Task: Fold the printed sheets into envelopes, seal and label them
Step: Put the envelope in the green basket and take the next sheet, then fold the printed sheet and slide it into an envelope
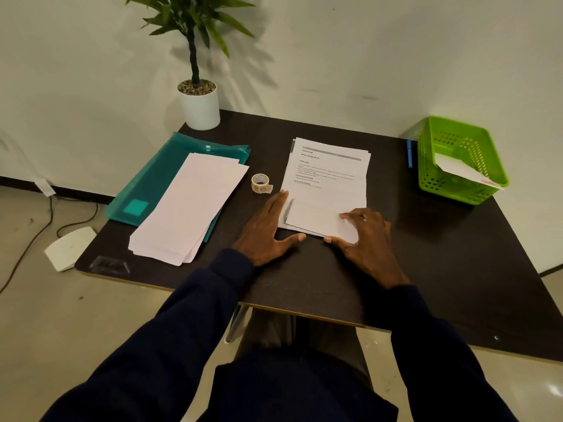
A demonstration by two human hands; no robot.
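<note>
A stack of printed sheets (pixel 330 172) lies on the dark table (pixel 426 254) in front of me. The top sheet's near end is turned up into a fold (pixel 313 219). My left hand (pixel 268 229) lies flat with straight fingers at the stack's left edge, thumb along the near edge. My right hand (pixel 364 236) presses on the fold's right part, its fingers bent over the paper. A pile of white envelopes (pixel 189 208) lies to the left, partly on a teal plastic folder (pixel 158 175). A small roll of stickers (pixel 260 183) stands between the envelopes and the sheets.
A green plastic basket (pixel 457 147) at the table's right back corner holds an envelope (pixel 466 172). A blue pen (pixel 409 153) lies beside it. A potted plant (pixel 199 105) stands at the back left. A white object (pixel 70 248) and cables lie on the floor left.
</note>
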